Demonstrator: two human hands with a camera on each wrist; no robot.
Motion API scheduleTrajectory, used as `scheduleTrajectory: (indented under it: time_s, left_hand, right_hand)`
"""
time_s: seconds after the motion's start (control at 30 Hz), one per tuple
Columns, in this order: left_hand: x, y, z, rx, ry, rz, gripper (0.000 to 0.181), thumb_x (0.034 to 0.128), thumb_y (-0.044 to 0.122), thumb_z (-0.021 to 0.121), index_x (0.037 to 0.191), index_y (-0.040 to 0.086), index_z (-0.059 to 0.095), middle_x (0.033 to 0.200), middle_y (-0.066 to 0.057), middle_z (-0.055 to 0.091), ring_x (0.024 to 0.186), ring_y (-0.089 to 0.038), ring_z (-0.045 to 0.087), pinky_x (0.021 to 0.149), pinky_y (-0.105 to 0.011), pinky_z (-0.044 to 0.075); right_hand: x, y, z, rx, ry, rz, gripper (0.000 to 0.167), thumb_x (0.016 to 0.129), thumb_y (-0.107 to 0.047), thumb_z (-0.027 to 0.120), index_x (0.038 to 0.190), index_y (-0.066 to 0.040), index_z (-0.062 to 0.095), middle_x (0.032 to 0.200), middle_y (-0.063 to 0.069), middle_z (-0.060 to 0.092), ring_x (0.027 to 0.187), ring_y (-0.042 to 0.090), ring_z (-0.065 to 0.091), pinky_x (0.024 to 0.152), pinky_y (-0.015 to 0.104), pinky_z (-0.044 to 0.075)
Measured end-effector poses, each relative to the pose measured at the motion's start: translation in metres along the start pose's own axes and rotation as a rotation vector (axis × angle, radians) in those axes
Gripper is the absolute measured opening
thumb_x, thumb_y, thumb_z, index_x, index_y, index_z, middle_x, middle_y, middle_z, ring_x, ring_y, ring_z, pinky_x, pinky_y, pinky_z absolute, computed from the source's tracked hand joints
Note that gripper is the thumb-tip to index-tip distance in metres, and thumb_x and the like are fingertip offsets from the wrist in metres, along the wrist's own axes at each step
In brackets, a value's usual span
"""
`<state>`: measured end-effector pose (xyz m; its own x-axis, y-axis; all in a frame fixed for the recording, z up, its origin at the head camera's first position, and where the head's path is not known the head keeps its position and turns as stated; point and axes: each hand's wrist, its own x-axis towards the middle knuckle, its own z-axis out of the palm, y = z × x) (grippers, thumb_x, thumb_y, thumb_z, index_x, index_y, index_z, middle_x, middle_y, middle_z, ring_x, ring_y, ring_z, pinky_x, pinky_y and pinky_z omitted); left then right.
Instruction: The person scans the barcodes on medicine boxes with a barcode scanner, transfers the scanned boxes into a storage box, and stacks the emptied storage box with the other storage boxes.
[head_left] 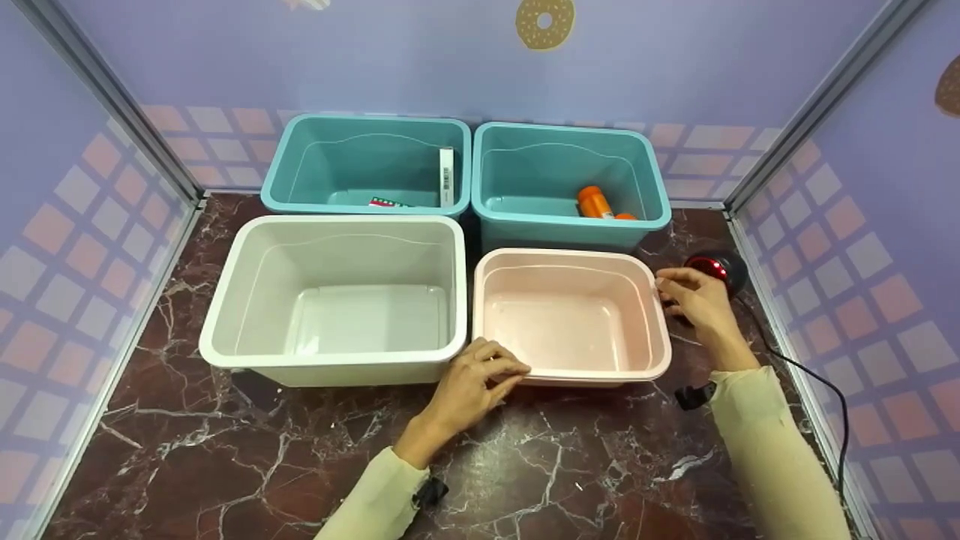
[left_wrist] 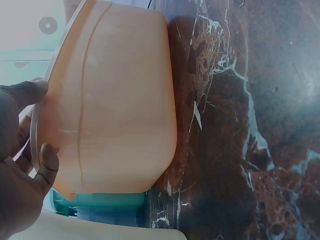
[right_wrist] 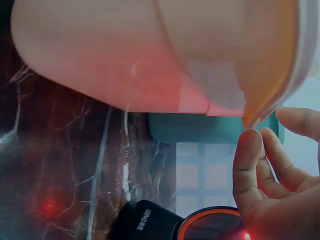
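A pale pink plastic bin (head_left: 555,315) stands upright on the dark marbled table, to the right of a larger white bin (head_left: 334,358). At the pink bin's front left corner my left hand (head_left: 476,379) pinches the rim, with digits on both sides of the edge in the left wrist view. Its back lies close against the white bin's corner. My right hand (head_left: 697,300) holds the rim on the right side, and the right wrist view has thumb and fingertips around the edge. Both bins in front have bare floors.
Behind stand two teal bins: the left one (head_left: 277,176) holds a white box (head_left: 447,176), the right one (head_left: 660,187) orange bottles (head_left: 594,202). A black device (head_left: 731,266) with a red light and cable (head_left: 832,390) sits beside my right hand. Patterned walls enclose the table.
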<state>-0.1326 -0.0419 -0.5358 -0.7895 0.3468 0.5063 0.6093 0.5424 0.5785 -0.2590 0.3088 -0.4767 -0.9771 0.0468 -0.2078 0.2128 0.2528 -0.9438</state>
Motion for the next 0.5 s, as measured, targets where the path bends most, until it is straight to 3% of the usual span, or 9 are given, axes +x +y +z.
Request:
scheduleTrajectory:
  time_s: [0.13, 0.23, 0.5]
  left_hand:
    - [0.0, 0.002, -0.001, 0.036, 0.005, -0.011, 0.013, 0.0855, 0.019, 0.078, 0.098, 0.02, 0.079, 0.096, 0.007, 0.069, 0.092, -0.013, 0.058, 0.084, -0.027, 0.05]
    - [-0.001, 0.003, -0.002, 0.055, 0.01, -0.026, 0.013, 0.0846, 0.02, 0.079, 0.097, 0.018, 0.078, 0.096, 0.006, 0.068, 0.095, -0.013, 0.058, 0.086, -0.026, 0.051]
    - [-0.002, 0.004, -0.003, 0.044, 0.013, -0.041, 0.014, 0.0838, 0.018, 0.079, 0.097, 0.016, 0.078, 0.094, 0.005, 0.068, 0.096, -0.014, 0.058, 0.088, -0.027, 0.052]
  right_hand:
    - [0.003, 0.006, 0.0, -0.022, -0.012, 0.021, 0.036, 0.096, -0.009, 0.062, 0.127, 0.009, 0.057, 0.074, -0.013, 0.067, 0.069, 0.003, 0.062, 0.061, 0.019, 0.056]
    - [0.009, 0.016, -0.002, -0.052, -0.013, 0.022, 0.044, 0.096, -0.013, 0.062, 0.134, 0.009, 0.053, 0.076, -0.015, 0.067, 0.07, 0.002, 0.062, 0.062, 0.019, 0.056]
    - [0.013, 0.018, -0.001, -0.062, -0.037, 0.039, 0.046, 0.097, -0.012, 0.06, 0.137, 0.009, 0.052, 0.075, -0.013, 0.067, 0.064, 0.001, 0.062, 0.058, 0.018, 0.054]
